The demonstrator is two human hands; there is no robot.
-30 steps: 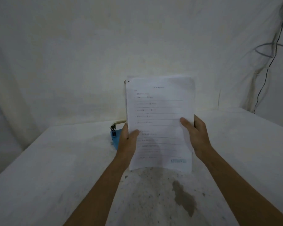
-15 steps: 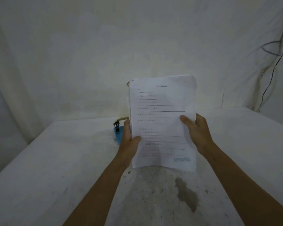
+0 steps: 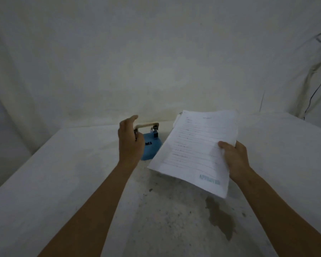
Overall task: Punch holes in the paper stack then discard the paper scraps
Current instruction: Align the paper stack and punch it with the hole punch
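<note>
A white printed paper stack [image 3: 195, 151] with a blue stamp near its lower corner is tilted to the right above the table. My right hand [image 3: 234, 158] grips its right edge. A blue hole punch [image 3: 150, 145] with a pale lever handle stands on the table near the back wall, left of the stack. My left hand [image 3: 130, 140] hovers in front of the punch's left side, fingers apart and curled, holding nothing. The hand hides part of the punch.
The white table [image 3: 63, 173] has a dark stain [image 3: 220, 219] and small specks near its front middle. A white cloth wall rises behind it. Dark cables [image 3: 319, 84] hang at the far right.
My left hand has let go of the paper stack and moved left to the punch. The stack, now held only by my right hand, has dropped and tilted right, uncovering the punch.
</note>
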